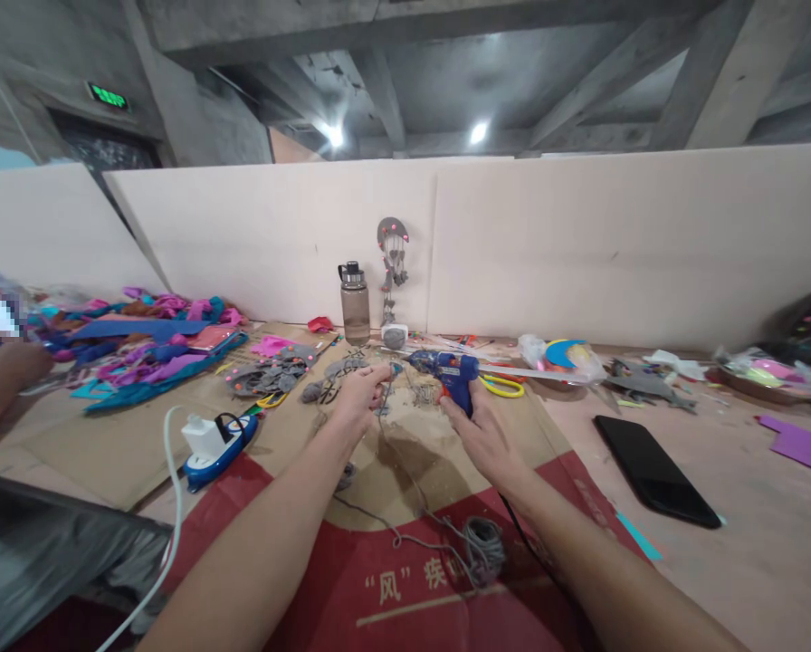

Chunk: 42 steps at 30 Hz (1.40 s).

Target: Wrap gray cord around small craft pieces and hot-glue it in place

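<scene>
My right hand (481, 433) is closed round the handle of a blue hot glue gun (446, 369), whose nozzle points left. My left hand (359, 395) pinches a thin grey string (405, 471) and a small grey piece right at the gun's tip. The string trails down toward me to a loose grey coil (481, 548) on the red-printed cardboard (405, 593). Both forearms reach out over that cardboard.
A blue and white power strip (216, 440) with a white cable lies left. Behind are a water bottle (355, 302), a hanging felt mobile (393, 263), yellow scissors (501, 386), grey felt cut-outs (270, 373) and coloured felt scraps (154, 340). A black phone (655, 469) lies right. Another person's arm (2, 380) is at far left.
</scene>
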Motion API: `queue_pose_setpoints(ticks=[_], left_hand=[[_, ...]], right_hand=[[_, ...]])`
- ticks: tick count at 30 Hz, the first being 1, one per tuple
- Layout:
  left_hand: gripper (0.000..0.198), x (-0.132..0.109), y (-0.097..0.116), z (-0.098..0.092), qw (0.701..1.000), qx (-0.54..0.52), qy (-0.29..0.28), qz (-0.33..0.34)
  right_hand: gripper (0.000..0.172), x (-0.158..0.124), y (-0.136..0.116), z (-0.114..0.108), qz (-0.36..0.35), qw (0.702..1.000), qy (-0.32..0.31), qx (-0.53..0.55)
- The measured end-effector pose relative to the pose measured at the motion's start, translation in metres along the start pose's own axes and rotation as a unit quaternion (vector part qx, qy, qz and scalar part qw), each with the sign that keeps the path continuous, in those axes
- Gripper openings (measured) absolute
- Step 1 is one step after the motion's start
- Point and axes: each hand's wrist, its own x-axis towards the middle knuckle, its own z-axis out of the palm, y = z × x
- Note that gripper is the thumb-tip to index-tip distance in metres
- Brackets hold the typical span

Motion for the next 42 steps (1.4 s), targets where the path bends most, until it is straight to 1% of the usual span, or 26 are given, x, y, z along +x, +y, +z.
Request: queue_pose_setpoints(ticks=[4,8,15,17,23,29,36,42], left_hand=[[0.023,-0.0031,0.0017,0.0018,1.000,0.003,0.000,-0.011],[0.022,-0.0058,0.0040,0.0033,1.000,-0.003,-0.002,-0.010],[0.026,-0.0096,0.0076,0.0047,1.000,-0.015,-0.015,-0.011],[0.026,-0.0103,0.0078,0.0051,1.000,-0.014,-0.018,-0.002],[0.024,-0.0091,0.0064,0.0061,1.000,0.008,-0.007,0.012],[0.024,-0.0073,0.0072,0.0048,1.000,-0.002,0.003,0.018],[0.024,-0.0075,0.0039,0.0040,1.000,0.009,-0.019,0.018],[0.025,-0.0092,0.0078,0.0043,1.000,0.006,-0.005,0.018]], right_hand=[[0.033,0.0002,-0.0022,0.0012,-0.001,0.999,-0.039,-0.020],[0.038,-0.0016,-0.0036,0.0032,0.013,0.998,-0.054,-0.042],[0.037,-0.0035,-0.0043,0.0039,0.000,0.996,-0.046,-0.075],[0.037,-0.0036,-0.0051,0.0043,0.002,0.996,-0.045,-0.077],[0.038,-0.0035,-0.0062,0.0048,0.000,0.995,-0.054,-0.082],[0.034,-0.0049,-0.0071,0.0022,0.021,0.994,-0.060,-0.092],[0.037,-0.0049,-0.0068,0.0032,-0.002,0.994,-0.054,-0.090],[0.035,-0.0048,-0.0066,0.0004,-0.002,0.995,-0.051,-0.083]])
